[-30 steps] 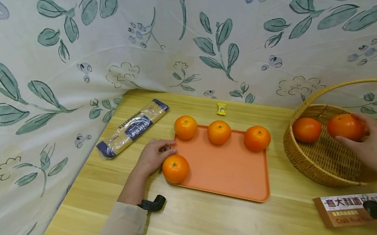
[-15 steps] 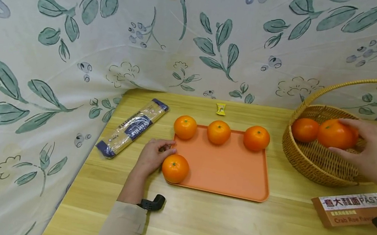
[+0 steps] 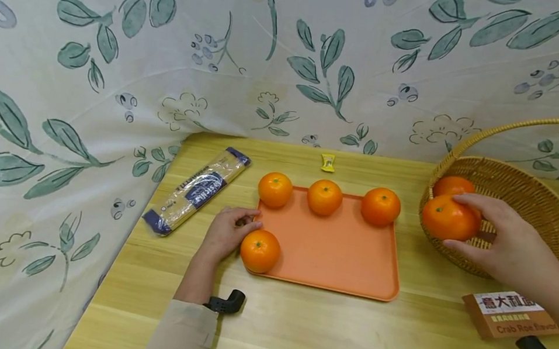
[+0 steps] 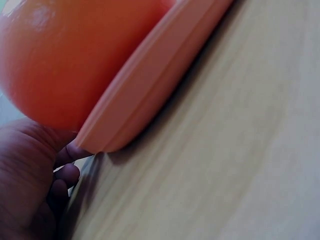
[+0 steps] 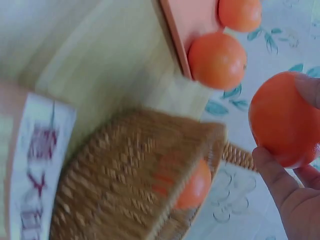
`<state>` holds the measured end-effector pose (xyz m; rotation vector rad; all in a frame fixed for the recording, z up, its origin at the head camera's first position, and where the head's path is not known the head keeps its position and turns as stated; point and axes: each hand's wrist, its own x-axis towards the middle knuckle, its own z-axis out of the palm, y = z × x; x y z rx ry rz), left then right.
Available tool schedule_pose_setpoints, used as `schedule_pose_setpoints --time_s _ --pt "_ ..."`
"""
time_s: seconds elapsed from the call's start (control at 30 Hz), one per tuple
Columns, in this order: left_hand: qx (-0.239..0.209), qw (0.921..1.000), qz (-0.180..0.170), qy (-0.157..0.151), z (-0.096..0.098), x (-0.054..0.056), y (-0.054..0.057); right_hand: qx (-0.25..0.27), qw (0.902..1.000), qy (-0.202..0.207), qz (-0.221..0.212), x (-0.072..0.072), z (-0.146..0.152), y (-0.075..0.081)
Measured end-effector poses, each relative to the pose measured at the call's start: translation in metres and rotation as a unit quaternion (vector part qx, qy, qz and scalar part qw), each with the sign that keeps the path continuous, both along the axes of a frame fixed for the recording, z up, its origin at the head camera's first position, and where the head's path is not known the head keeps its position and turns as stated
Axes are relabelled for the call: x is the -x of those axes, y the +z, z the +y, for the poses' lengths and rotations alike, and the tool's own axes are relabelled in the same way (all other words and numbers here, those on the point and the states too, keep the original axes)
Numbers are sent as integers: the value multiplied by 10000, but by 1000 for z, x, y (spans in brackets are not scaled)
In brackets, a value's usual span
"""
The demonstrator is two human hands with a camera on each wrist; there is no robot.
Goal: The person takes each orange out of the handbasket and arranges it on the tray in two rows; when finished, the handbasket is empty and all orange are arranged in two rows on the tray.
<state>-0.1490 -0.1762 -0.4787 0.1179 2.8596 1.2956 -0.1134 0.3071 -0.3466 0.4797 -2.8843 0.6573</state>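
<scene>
My right hand grips an orange between thumb and fingers, over the left rim of the wicker basket. A second orange sits in the basket, partly hidden behind the held one. In the right wrist view, the held orange is lifted above the basket. My left hand holds the left rim of the orange tray with thumb and fingertips. On the tray, one orange lies at the near left corner, and three oranges line the far edge.
A pack of spaghetti lies left of the tray. Behind the tray is a small yellow wrapped sweet. The pasta box lies in front of the basket, partly under my right forearm. A floral cloth hangs behind the table.
My right hand has carried the orange leftward from inside the basket to its left rim, now covering part of the orange there. The left hand and tray stay put.
</scene>
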Motion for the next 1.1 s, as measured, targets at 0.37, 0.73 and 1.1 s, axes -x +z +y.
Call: schedule_pose_setpoints --time_s 0.37,0.73,1.1 --pt "2 10000 10 48 -2 0 -1 962 9932 404 -519 -22 -44 -39" --pt "22 10000 11 12 -3 1 -1 2473 9538 367 -1666 -42 -111 -75" --pt "-15 10000 26 -5 -1 3 -4 3689 9033 326 -2164 -43 -163 -97"
